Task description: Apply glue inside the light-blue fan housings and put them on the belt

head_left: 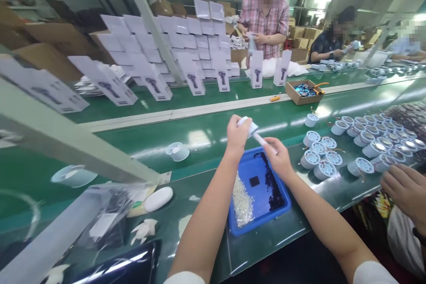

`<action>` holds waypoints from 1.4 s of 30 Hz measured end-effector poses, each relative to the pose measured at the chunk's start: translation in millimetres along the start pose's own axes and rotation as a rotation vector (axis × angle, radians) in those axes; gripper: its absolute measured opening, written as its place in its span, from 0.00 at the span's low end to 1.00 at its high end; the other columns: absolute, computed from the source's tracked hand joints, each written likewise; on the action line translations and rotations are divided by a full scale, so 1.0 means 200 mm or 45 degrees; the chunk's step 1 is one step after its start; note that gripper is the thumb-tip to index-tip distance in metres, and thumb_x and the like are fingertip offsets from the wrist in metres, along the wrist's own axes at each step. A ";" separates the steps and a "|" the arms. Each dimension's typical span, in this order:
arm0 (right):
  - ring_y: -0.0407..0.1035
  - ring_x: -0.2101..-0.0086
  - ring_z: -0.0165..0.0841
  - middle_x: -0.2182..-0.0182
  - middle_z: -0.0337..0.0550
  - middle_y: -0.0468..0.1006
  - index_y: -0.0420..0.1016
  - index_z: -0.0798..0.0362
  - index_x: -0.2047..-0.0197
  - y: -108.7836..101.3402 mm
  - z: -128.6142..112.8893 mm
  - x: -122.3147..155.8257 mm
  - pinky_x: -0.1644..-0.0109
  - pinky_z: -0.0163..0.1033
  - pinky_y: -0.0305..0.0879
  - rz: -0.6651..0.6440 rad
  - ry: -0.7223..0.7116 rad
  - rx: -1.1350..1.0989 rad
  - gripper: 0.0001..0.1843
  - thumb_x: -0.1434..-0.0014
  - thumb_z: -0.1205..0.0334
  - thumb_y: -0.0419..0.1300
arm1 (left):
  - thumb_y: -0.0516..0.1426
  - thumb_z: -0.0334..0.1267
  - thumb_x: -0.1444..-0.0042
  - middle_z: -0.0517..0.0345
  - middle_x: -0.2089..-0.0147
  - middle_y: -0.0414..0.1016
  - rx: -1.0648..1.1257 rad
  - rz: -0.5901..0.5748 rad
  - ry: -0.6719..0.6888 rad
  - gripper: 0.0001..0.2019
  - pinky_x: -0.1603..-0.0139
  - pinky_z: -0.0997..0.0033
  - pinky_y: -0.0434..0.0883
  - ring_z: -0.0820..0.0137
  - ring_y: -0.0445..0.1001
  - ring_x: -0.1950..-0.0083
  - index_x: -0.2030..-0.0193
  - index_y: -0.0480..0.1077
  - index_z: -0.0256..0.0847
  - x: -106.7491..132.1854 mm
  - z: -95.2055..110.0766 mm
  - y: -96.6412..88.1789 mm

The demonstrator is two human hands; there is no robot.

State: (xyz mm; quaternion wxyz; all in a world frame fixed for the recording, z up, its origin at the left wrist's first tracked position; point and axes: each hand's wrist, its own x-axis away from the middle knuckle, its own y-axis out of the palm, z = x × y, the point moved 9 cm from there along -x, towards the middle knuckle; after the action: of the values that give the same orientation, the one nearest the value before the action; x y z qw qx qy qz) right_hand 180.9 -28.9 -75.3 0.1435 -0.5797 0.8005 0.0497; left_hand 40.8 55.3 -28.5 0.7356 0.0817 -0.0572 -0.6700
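My left hand (237, 135) is closed around a small pale round part (248, 125), held up over the green conveyor belt (206, 133). Just to its right, my right hand (278, 153) pinches a thin white stick-like tool (262, 140) whose tip meets that part. Both hands hover above a blue tray (282, 204) that holds a heap of clear small pieces (242, 199) and a strip of dark small pieces (274, 186).
Several round white fan housings (346, 142) crowd the belt to the right, next to another person's hand (404, 191). One housing (177, 151) lies left on the belt. White product boxes (186, 49) stand beyond. A cardboard box (304, 91), plastic bag (109, 213) and white oval piece (158, 199) lie around.
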 end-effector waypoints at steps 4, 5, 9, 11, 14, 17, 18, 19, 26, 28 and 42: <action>0.58 0.77 0.28 0.80 0.34 0.64 0.76 0.54 0.62 0.11 -0.01 0.05 0.73 0.35 0.54 -0.263 0.015 0.133 0.22 0.40 0.44 0.53 | 0.58 0.33 0.49 0.70 0.83 0.46 0.281 0.135 0.174 0.22 0.79 0.81 0.52 0.82 0.49 0.81 0.83 0.47 0.40 0.04 0.03 -0.02; 0.57 0.77 0.28 0.80 0.34 0.63 0.76 0.54 0.61 0.12 -0.02 0.06 0.73 0.35 0.53 -0.255 0.013 0.127 0.23 0.39 0.43 0.52 | 0.59 0.34 0.51 0.70 0.83 0.45 0.328 0.143 0.162 0.22 0.79 0.81 0.52 0.82 0.49 0.81 0.83 0.46 0.40 0.05 0.02 -0.01; 0.54 0.78 0.27 0.80 0.34 0.59 0.76 0.56 0.59 0.14 -0.03 0.08 0.74 0.35 0.50 -0.252 0.016 0.032 0.26 0.38 0.41 0.49 | 0.58 0.39 0.57 0.71 0.83 0.50 0.512 0.157 0.022 0.17 0.75 0.77 0.66 0.80 0.57 0.81 0.83 0.50 0.41 0.07 -0.04 0.00; 0.52 0.79 0.26 0.81 0.33 0.57 0.76 0.55 0.59 0.15 -0.03 0.09 0.75 0.35 0.49 -0.273 0.015 -0.011 0.27 0.38 0.40 0.49 | 0.58 0.40 0.60 0.71 0.84 0.50 0.497 0.176 0.027 0.17 0.75 0.76 0.67 0.80 0.58 0.81 0.83 0.50 0.42 0.08 -0.04 0.00; 0.50 0.79 0.26 0.81 0.32 0.55 0.76 0.55 0.61 0.15 -0.03 0.08 0.75 0.35 0.48 -0.257 0.013 -0.035 0.28 0.39 0.38 0.50 | 0.59 0.39 0.61 0.71 0.84 0.48 0.395 0.208 0.095 0.18 0.81 0.81 0.56 0.82 0.53 0.82 0.83 0.49 0.41 0.07 -0.02 -0.02; 0.50 0.79 0.26 0.82 0.32 0.55 0.76 0.55 0.61 0.15 -0.02 0.07 0.75 0.35 0.48 -0.250 0.026 -0.066 0.28 0.39 0.37 0.50 | 0.59 0.42 0.59 0.71 0.83 0.48 0.426 0.169 0.088 0.20 0.79 0.80 0.59 0.82 0.53 0.82 0.81 0.48 0.41 0.06 -0.06 -0.01; 0.50 0.79 0.27 0.82 0.32 0.55 0.76 0.55 0.61 0.15 -0.01 0.07 0.76 0.35 0.47 -0.249 0.036 -0.079 0.29 0.39 0.37 0.50 | 0.59 0.45 0.57 0.71 0.82 0.48 0.437 0.146 0.082 0.21 0.77 0.79 0.62 0.81 0.55 0.81 0.80 0.48 0.42 0.05 -0.08 0.00; 0.50 0.79 0.27 0.82 0.32 0.55 0.75 0.55 0.61 0.15 0.00 0.06 0.76 0.35 0.47 -0.241 0.046 -0.087 0.29 0.39 0.37 0.49 | 0.60 0.46 0.55 0.70 0.82 0.49 0.413 0.122 0.094 0.21 0.76 0.79 0.63 0.80 0.56 0.80 0.79 0.49 0.42 0.05 -0.09 0.01; 0.54 0.76 0.28 0.80 0.35 0.60 0.76 0.54 0.61 0.02 0.00 0.02 0.74 0.35 0.51 -0.078 0.003 0.112 0.25 0.40 0.41 0.52 | 0.62 0.52 0.52 0.66 0.71 0.67 0.130 -0.458 -0.049 0.18 0.70 0.77 0.69 0.77 0.69 0.73 0.65 0.62 0.42 0.03 -0.15 0.17; 0.56 0.75 0.29 0.79 0.36 0.63 0.77 0.54 0.60 0.03 0.00 0.01 0.73 0.35 0.52 -0.146 0.003 0.174 0.24 0.41 0.42 0.53 | 0.60 0.52 0.50 0.65 0.71 0.68 0.053 -0.517 -0.029 0.18 0.71 0.74 0.70 0.75 0.71 0.74 0.64 0.62 0.42 -0.01 -0.12 0.14; 0.65 0.76 0.28 0.76 0.34 0.70 0.66 0.50 0.68 0.11 -0.01 0.03 0.70 0.36 0.63 -0.230 0.005 0.099 0.17 0.51 0.48 0.67 | 0.65 0.39 0.53 0.50 0.52 0.66 -1.318 -0.378 0.130 0.19 0.44 0.57 0.67 0.54 0.70 0.45 0.54 0.67 0.45 -0.18 -0.18 -0.17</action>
State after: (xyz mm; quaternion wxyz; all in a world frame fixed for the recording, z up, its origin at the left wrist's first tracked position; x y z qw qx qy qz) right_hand 158.8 -27.5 -76.9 0.1684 -0.6437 0.7465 0.0043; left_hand 11.5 90.0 -69.7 0.5788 -0.2520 0.3283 -0.7026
